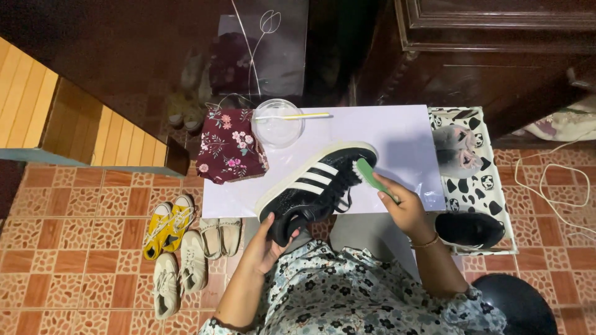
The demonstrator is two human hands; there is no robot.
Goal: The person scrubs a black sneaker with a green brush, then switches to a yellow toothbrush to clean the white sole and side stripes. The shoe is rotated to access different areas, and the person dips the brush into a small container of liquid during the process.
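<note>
The left hand [268, 243] gripped the black white-striped leather sneaker [316, 186] at its heel; the right hand [406, 208] had its fingers closed around a green plastic brush [371, 175] at the sneaker's toe, above the white worktop [397, 133].

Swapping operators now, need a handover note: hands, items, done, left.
Left hand grips the heel of the black sneaker, tilted on the white table. Right hand holds the green brush, bristles at the toe. Clear bowl and floral cloth sit behind. Second black sneaker is in the patterned box. Done: cannot tell. Left: probably the second sneaker.
</note>
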